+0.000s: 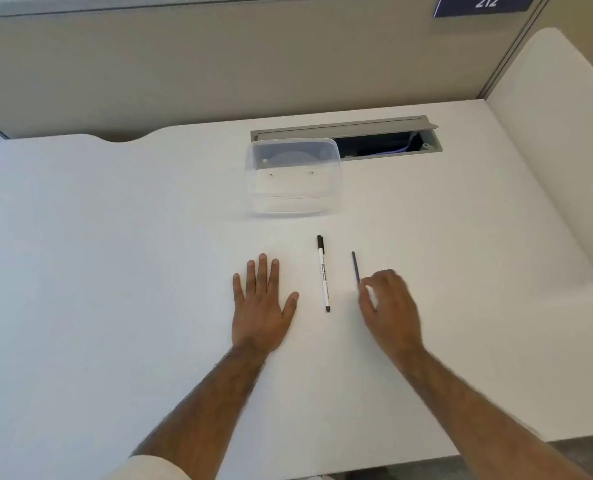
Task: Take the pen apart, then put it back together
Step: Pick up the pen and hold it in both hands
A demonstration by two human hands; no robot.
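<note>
A white pen [323, 274] with a black cap and black end lies lengthwise on the white desk [115, 271], cap pointing away from me. To its right lies a thin dark blue stick-like pen [355, 266]. My left hand [262, 306] rests flat on the desk, fingers spread, left of the white pen and apart from it. My right hand [390, 303] is blurred, fingers curled, its fingertips at the near end of the blue pen; whether they grip it is unclear.
A clear plastic box [293, 178] stands upside down behind the pens. Behind it is an open grey cable slot [385, 140] in the desk. A white side panel [558, 150] bounds the right, a beige partition the back.
</note>
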